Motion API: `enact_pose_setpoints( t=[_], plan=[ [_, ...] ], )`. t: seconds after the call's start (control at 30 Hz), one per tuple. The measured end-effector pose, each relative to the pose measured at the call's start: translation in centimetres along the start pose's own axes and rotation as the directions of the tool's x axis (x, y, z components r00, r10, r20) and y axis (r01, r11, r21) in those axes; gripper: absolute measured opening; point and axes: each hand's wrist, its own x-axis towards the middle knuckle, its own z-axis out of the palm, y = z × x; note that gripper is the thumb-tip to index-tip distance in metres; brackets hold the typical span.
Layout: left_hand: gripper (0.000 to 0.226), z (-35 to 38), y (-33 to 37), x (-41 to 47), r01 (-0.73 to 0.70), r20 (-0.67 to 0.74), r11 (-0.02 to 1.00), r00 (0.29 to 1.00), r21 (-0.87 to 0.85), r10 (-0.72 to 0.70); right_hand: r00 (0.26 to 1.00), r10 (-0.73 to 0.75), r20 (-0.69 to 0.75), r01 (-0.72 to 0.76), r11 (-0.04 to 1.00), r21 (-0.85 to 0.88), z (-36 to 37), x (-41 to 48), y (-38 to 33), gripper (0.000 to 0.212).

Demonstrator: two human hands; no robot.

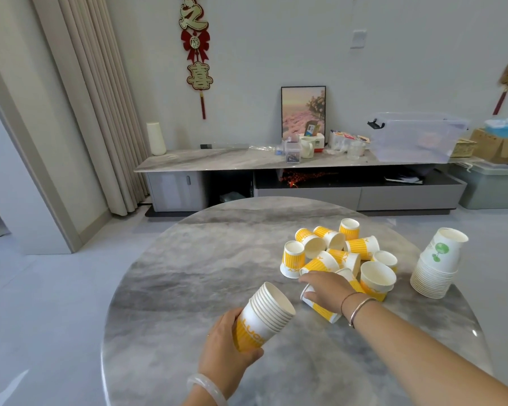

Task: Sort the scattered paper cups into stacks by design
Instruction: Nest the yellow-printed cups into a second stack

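Yellow cups (361,247) lie in a pile on the table (203,273). Left hand (226,350) holds a yellow stack (266,315). Right hand (326,285) grabs one lying cup (323,310).

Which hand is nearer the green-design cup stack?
Right. The right hand grips a loose yellow cup left of the green-design stack; the left hand holds the yellow stack farther left.

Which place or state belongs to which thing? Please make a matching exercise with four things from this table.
1 yellow stack
2 green-print stack
3 loose yellow cups
4 right hand

a upside down, far right
b grips a lying cup
c held tilted by the left hand
d scattered in a heap

Pairs: 1-c, 2-a, 3-d, 4-b
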Motion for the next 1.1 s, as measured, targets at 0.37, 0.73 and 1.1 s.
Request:
enact_pose_setpoints(
  t=[0.37, 0.73, 1.1],
  plan=[
    [0.063, 0.2, -0.2, 0.1, 0.008, -0.005, 1.0, 1.0, -0.018, -0.008, 0.902, 0.223, -0.37, 0.142, 0.655, 0.742, -3.9, -4.3, -2.0, 0.011],
    [0.063, 1.3, 2.1, -1.2, -0.078, 0.01, 0.995, 0.997, -0.064, 0.079, 0.851, 0.344, -0.397, 0.307, 0.288, 0.907, -3.2, -11.9, -6.0, 0.019],
    [0.064, 3.0, 2.3, -0.7, -0.042, 0.041, 0.996, 0.998, -0.073, 0.045, 0.879, 0.33, -0.344, 0.158, 0.479, 0.863, -1.4, -11.6, -2.6, 0.021]
  ],
)
